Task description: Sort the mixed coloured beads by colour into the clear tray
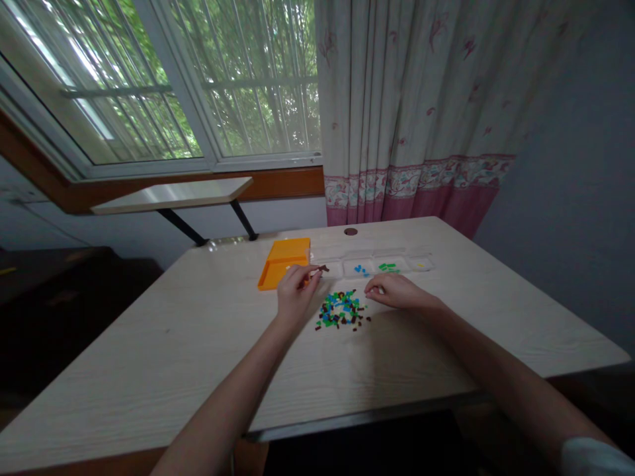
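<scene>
My left hand (pixel 294 291) is at the left end of a clear divided tray (pixel 358 255), fingers pinched together. Small brown pieces (pixel 324 268) show right at its fingertips; I cannot tell whether they are held or lie in the tray. My right hand (pixel 394 291) is closed in a pinch just right of a loose pile of small plastic pieces (pixel 341 308) in brown, green and blue. Whatever its fingers hold, if anything, is too small to make out. In the tray lie blue pieces (pixel 360 270), green pieces (pixel 388 267) and a yellow piece (pixel 420 266), in separate compartments.
An open orange case (pixel 290 248) lies behind my left hand, partly covered by it. A raised shelf (pixel 173 195) on black legs stands at the desk's back left. The desk (pixel 198 357) has a round brown cable hole (pixel 350 231) near its back edge, before the curtain (pixel 417 119).
</scene>
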Motion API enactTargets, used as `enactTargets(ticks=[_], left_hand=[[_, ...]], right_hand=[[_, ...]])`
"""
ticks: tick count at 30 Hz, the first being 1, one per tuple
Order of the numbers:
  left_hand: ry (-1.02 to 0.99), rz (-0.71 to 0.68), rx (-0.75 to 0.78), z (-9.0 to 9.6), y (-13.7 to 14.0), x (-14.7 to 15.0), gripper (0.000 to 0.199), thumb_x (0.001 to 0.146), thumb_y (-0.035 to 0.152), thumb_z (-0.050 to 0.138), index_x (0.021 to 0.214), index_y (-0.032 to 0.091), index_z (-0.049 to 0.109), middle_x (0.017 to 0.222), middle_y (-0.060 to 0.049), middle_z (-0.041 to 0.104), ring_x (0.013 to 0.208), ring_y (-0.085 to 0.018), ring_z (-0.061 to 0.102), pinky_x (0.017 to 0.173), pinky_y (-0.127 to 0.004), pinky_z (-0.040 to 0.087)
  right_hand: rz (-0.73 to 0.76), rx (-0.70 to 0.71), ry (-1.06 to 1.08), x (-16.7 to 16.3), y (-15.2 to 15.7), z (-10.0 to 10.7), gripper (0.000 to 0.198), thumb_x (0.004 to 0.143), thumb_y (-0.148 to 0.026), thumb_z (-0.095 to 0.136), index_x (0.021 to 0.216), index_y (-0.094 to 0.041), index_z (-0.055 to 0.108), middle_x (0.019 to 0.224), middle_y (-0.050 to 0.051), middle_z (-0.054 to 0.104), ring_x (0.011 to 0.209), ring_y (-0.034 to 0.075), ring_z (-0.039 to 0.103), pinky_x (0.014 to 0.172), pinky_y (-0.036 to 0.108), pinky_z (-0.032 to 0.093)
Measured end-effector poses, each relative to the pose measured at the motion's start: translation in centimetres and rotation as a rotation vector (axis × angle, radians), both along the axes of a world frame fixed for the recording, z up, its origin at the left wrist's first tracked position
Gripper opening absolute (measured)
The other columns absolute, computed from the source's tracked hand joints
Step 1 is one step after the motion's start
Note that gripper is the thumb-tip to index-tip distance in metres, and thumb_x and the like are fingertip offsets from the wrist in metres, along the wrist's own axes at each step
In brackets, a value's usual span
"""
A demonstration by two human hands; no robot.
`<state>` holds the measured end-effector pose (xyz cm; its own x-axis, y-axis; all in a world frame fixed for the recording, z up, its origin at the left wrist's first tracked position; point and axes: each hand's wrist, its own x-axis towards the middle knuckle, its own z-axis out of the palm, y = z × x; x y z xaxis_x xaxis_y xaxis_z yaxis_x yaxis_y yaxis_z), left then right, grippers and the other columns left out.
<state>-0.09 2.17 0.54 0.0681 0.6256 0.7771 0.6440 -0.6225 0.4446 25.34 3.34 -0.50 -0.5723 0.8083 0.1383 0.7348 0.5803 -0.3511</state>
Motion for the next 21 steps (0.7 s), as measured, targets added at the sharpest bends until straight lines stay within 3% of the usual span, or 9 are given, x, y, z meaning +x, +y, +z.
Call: enactTargets(ticks=[5,13,16,21], left_hand=[[0.002,0.135,-0.130,-1.4,2.0,-1.0,0.021,0.078,0.033,0.053,0.084,0.016,0.064,0.064,0.000,0.052,0.057,-0.011,0.046,0.054,-0.021,0.036],[0.194,0.276,-0.273,-2.2,3.2,-1.5,0.023,0.079,0.034,0.049,0.087,0.019,0.064,0.072,-0.002,0.056,0.067,-0.015,0.051,0.059,-0.024,0.037],[0.205,0.200,-0.276,-2.0,2.8,-1.4,0.023,0.081,0.033,0.047,0.088,0.018,0.063,0.073,-0.003,0.057,0.067,-0.014,0.052,0.060,-0.024,0.038],[0.347,-0.131,-0.312,-1.8,1.2,-0.2,0.020,0.082,0.031,0.047,0.086,0.018,0.062,0.075,-0.002,0.060,0.066,-0.012,0.053,0.060,-0.021,0.039]], right_hand=[[0.009,-0.022,-0.007,-0.1,0.0,0.1,0.018,0.077,-0.030,0.053,0.084,-0.020,0.067,0.076,0.002,0.065,0.070,0.014,0.055,0.060,0.022,0.034],[0.015,-0.022,0.013,-0.2,0.0,-0.3,0.016,0.077,-0.028,0.053,0.083,-0.019,0.065,0.078,0.003,0.064,0.073,0.014,0.055,0.062,0.022,0.035],[0.013,-0.015,0.045,-0.4,-0.2,0.0,0.016,0.078,-0.028,0.052,0.083,-0.018,0.063,0.077,0.003,0.062,0.071,0.014,0.054,0.063,0.022,0.035],[0.019,0.002,0.199,-1.2,-0.7,0.3,0.019,0.081,-0.031,0.050,0.084,-0.017,0.062,0.075,0.003,0.059,0.066,0.012,0.050,0.062,0.021,0.036]])
